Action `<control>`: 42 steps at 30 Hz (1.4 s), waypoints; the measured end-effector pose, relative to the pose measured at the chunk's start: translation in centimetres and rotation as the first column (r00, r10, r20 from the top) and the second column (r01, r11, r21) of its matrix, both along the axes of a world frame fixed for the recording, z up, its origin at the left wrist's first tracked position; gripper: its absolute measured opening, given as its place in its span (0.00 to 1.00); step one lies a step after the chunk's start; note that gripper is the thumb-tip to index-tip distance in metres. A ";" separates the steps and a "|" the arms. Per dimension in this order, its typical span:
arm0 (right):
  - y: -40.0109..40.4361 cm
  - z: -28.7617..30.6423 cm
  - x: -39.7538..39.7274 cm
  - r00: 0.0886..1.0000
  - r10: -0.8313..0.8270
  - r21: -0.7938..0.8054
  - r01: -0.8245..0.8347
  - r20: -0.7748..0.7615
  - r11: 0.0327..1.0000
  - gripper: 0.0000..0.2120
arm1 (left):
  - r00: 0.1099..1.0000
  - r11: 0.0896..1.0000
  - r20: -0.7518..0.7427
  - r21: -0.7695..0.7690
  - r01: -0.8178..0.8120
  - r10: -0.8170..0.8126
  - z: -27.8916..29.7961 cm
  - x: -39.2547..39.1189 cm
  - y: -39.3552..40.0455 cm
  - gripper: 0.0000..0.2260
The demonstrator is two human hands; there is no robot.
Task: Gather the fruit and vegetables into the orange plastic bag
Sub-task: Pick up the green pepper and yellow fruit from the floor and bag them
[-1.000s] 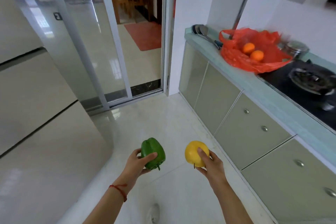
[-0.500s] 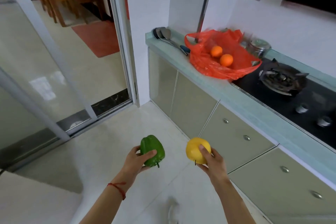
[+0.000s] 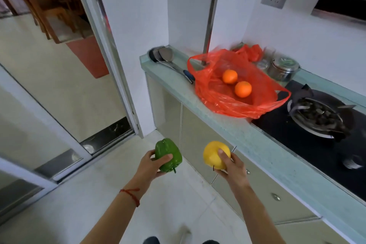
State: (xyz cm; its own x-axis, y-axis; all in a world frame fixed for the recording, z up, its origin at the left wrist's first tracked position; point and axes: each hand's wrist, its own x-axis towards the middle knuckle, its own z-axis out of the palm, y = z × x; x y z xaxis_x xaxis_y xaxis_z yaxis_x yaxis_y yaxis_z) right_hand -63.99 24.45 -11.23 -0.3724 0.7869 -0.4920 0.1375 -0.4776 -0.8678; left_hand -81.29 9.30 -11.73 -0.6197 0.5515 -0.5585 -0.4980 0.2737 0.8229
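Note:
The orange plastic bag lies open on the pale green counter, with two oranges inside it. My left hand grips a green bell pepper below and left of the bag, over the floor. My right hand holds a yellow fruit in front of the cabinet doors, below the counter edge. Both hands are well short of the bag.
A ladle and spatula lie on the counter left of the bag. A steel pot stands behind it. A gas hob with a burner is to the right. A sliding glass door stands at the left.
The view has moved closer to the counter and turned right. The bag now looks larger and nearer. Both hands keep their hold on the pepper and the yellow fruit.

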 end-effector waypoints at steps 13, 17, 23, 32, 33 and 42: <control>14.8 1.8 -8.6 0.978 -0.203 0.057 0.206 -0.043 0.977 0.13 | 0.979 0.974 -0.028 0.092 0.205 -0.203 1.1 -10.3 18.7 0.22; 18.8 2.3 -11.9 0.954 -0.298 0.050 0.300 -0.039 0.953 0.13 | 0.955 0.951 -0.044 0.090 0.297 -0.294 1.8 -14.3 24.9 0.25; 23.0 2.0 -14.6 0.926 -0.374 0.054 0.376 -0.042 0.925 0.14 | 0.917 0.910 -0.010 0.117 0.397 -0.399 2.5 -16.9 32.1 0.21; 28.5 -0.5 -15.2 0.945 -0.321 0.034 0.319 0.068 0.947 0.10 | 0.881 0.880 -0.001 0.034 0.474 -0.474 2.8 -16.3 41.0 0.25; 29.1 -0.9 -15.2 0.949 -0.302 0.028 0.301 0.085 0.953 0.09 | 0.880 0.880 -0.004 0.018 0.475 -0.475 2.6 -16.2 41.7 0.25; 32.0 -2.8 -15.7 0.954 -0.262 -0.023 0.268 0.143 0.963 0.09 | 0.889 0.880 -0.012 -0.152 0.450 -0.457 -0.9 -15.9 45.7 0.26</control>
State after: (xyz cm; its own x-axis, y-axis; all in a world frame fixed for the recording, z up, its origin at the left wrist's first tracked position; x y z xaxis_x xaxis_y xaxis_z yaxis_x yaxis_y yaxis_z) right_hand -79.67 56.42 -14.07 -0.0800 0.8261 -0.5579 0.1179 -0.5479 -0.8282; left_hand -97.19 54.99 -12.62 -0.3476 0.6959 -0.6285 -0.2538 0.5754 0.7775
